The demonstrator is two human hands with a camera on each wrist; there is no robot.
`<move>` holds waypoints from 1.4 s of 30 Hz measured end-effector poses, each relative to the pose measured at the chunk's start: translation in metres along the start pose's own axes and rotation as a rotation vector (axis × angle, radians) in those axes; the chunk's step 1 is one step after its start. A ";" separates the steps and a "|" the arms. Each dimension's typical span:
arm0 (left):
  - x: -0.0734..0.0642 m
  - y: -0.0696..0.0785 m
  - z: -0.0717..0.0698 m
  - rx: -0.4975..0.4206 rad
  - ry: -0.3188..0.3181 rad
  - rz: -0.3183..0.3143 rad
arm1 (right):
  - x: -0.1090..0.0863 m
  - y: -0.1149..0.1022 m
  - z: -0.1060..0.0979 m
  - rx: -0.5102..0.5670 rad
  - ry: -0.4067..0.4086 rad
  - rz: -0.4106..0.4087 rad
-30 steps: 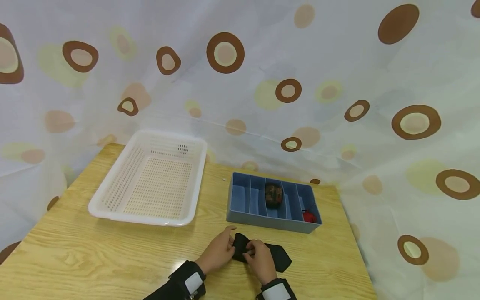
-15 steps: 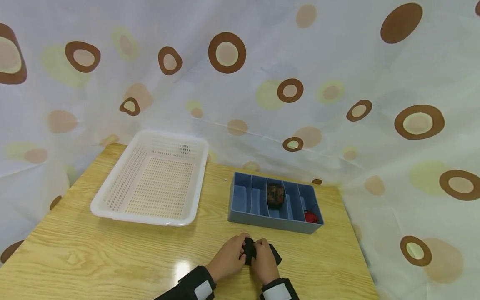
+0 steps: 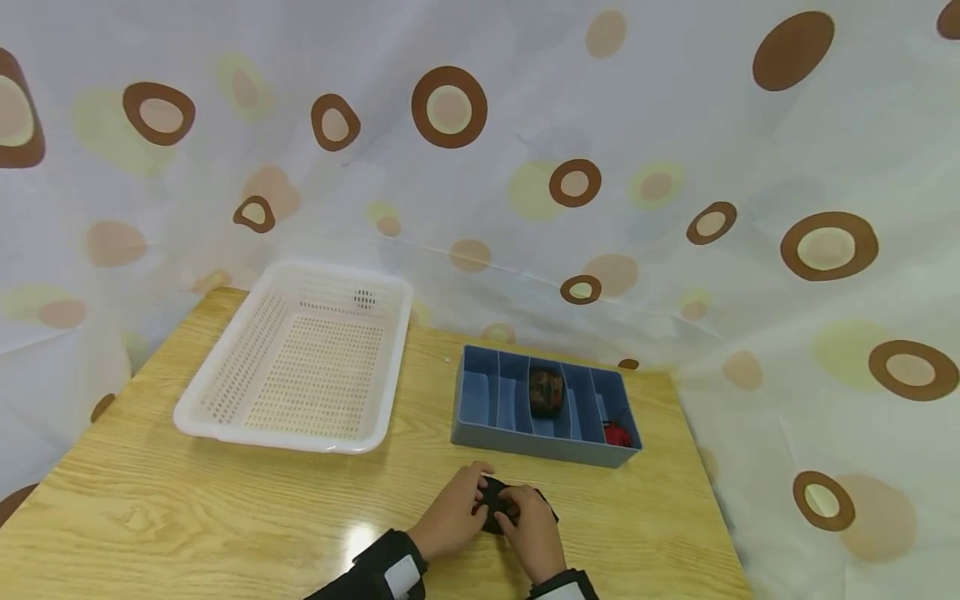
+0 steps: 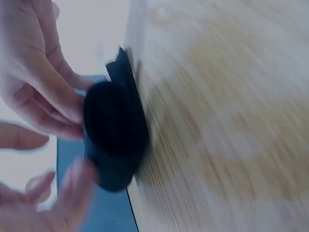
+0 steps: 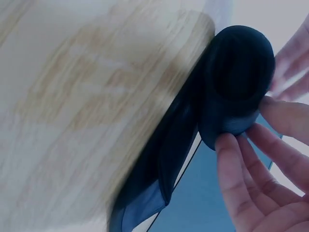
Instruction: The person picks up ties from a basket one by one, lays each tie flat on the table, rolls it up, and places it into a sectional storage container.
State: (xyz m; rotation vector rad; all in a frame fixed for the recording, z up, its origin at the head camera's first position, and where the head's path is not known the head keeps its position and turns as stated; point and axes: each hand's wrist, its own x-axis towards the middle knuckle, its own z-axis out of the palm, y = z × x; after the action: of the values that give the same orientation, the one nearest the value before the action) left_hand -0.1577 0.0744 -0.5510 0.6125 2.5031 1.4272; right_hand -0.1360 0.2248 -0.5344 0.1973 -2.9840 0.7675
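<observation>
A black necktie (image 3: 492, 498) lies on the wooden table, partly wound into a roll. In the right wrist view the roll (image 5: 231, 116) stands on edge, with the flat tail (image 5: 161, 154) running away along the table. My right hand (image 3: 534, 533) pinches the roll between thumb and fingers. My left hand (image 3: 450, 517) is at the roll's left side with its fingers apart; in the left wrist view these fingers (image 4: 77, 188) are blurred beside the roll, a fingertip at its edge. The hands cover part of the necktie in the head view.
Just beyond the hands is a blue divided box (image 3: 543, 447). It holds a dark patterned bundle (image 3: 546, 392) in the middle compartment and a red item (image 3: 617, 434) at the right end. A white basket (image 3: 281, 442) stands at the back left, before a patterned curtain (image 3: 465, 200).
The necktie's flat tail showing right of my right hand has become shorter as the roll was wound. Both hands have shifted slightly right; my left fingers have spread from the roll.
</observation>
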 end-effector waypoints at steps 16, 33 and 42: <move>-0.005 0.008 -0.020 0.074 0.044 -0.004 | 0.010 0.007 0.002 0.153 -0.100 0.053; -0.004 0.027 0.002 0.177 -0.066 0.075 | 0.009 0.015 0.000 0.110 -0.069 0.076; 0.001 0.008 0.009 -0.106 -0.208 0.010 | 0.009 0.018 -0.006 0.247 -0.207 0.188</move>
State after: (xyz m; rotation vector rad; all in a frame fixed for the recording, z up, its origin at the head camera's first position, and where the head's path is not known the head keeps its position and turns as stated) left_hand -0.1539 0.0850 -0.5488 0.7143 2.2537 1.4096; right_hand -0.1474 0.2427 -0.5369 0.0051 -3.1240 1.2077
